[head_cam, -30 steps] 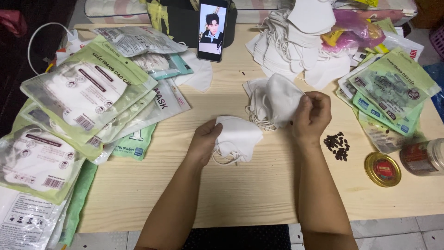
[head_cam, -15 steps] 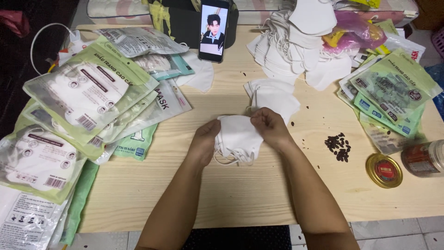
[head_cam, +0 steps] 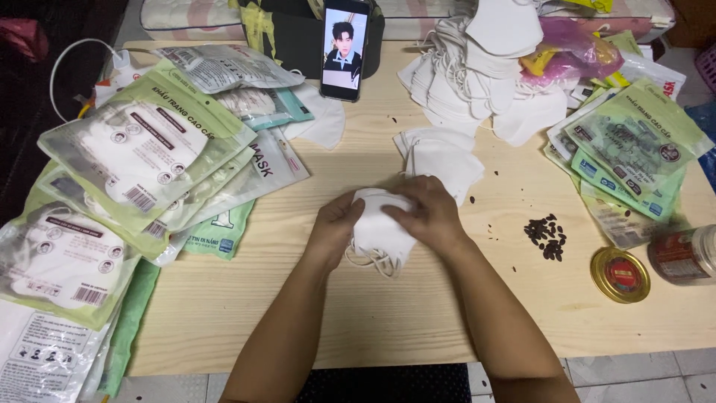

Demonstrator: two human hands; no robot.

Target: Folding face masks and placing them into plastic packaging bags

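Observation:
Both of my hands hold a small stack of white face masks [head_cam: 380, 231] over the middle of the wooden table [head_cam: 418, 321]. My left hand [head_cam: 333, 230] grips its left side. My right hand [head_cam: 426, 214] presses on its top and right side. Ear loops hang out under the stack toward me. Just beyond my right hand lies a second small pile of white masks [head_cam: 441, 158].
Sealed mask packets [head_cam: 142, 160] cover the left side; more green packets [head_cam: 634, 153] lie at the right. A big heap of loose masks [head_cam: 477, 82] and a propped phone [head_cam: 344, 48] stand at the back. Dark seeds [head_cam: 547, 235], a gold lid [head_cam: 620, 275] and a jar [head_cam: 682, 254] sit right.
My right hand left the pile of masks at the back right and came down onto the stack in my left hand. The left hand stayed put.

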